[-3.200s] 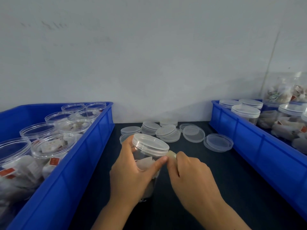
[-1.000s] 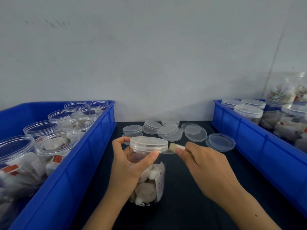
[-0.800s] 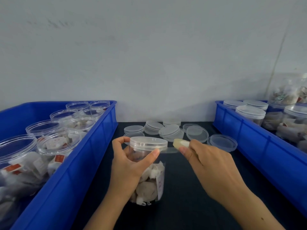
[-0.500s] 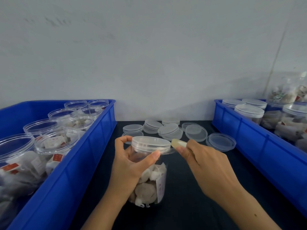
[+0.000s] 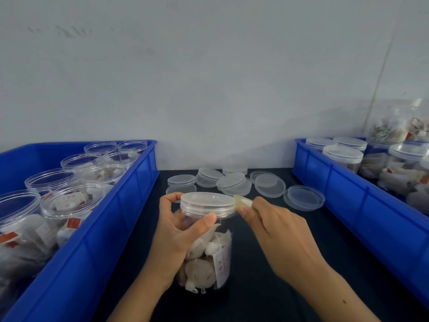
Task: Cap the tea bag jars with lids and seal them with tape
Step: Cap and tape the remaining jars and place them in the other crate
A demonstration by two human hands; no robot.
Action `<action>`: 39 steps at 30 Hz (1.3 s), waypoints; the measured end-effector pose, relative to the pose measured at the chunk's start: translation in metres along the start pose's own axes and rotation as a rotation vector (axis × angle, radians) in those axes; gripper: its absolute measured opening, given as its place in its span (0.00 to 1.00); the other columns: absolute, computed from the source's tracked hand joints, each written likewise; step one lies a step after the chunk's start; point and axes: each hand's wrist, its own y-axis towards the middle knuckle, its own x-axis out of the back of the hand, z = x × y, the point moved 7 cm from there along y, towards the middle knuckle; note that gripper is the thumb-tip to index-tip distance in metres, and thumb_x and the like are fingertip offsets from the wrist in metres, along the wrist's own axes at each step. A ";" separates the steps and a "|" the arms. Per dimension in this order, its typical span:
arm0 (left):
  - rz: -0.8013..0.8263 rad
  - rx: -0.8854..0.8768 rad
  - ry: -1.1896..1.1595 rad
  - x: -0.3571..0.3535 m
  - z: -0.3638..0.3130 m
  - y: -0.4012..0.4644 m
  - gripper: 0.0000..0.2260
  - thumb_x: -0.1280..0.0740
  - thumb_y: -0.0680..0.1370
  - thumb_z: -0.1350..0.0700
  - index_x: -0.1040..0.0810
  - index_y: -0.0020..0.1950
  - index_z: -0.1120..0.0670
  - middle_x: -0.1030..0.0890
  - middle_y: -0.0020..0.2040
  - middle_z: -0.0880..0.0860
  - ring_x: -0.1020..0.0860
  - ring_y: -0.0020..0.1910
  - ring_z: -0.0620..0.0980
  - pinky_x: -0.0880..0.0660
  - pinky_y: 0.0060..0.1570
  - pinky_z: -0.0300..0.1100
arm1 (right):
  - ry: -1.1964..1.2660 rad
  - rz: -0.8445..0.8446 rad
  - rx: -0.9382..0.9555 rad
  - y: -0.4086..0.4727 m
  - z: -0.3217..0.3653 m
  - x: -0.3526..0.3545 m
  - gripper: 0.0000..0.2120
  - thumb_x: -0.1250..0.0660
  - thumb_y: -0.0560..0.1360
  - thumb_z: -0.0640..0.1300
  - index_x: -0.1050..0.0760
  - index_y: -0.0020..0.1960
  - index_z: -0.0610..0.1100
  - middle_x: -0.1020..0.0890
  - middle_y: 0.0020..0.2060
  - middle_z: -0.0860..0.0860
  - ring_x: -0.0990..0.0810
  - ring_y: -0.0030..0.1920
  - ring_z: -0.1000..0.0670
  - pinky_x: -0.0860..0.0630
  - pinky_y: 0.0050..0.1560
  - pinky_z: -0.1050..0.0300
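Left hand (image 5: 178, 231) gripping capped jar (image 5: 206, 247), right hand (image 5: 276, 231) pinching tape (image 5: 242, 202) at lid's (image 5: 207, 203) 3 o'clock; sealing unfinished, open jars (image 5: 72, 201) at 9 o'clock uncapped

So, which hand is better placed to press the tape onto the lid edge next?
Right. The right hand already pinches the tape at the lid rim, while the left hand grips the jar below the lid and probably should keep steadying it.
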 end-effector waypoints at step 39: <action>-0.282 -0.006 0.329 0.017 0.003 0.000 0.40 0.25 0.55 0.31 0.30 0.63 0.43 0.20 0.53 0.40 0.20 0.51 0.37 0.23 0.49 0.39 | 0.043 -0.080 0.122 -0.011 0.029 0.013 0.22 0.64 0.74 0.66 0.37 0.39 0.55 0.28 0.28 0.54 0.27 0.30 0.53 0.30 0.32 0.60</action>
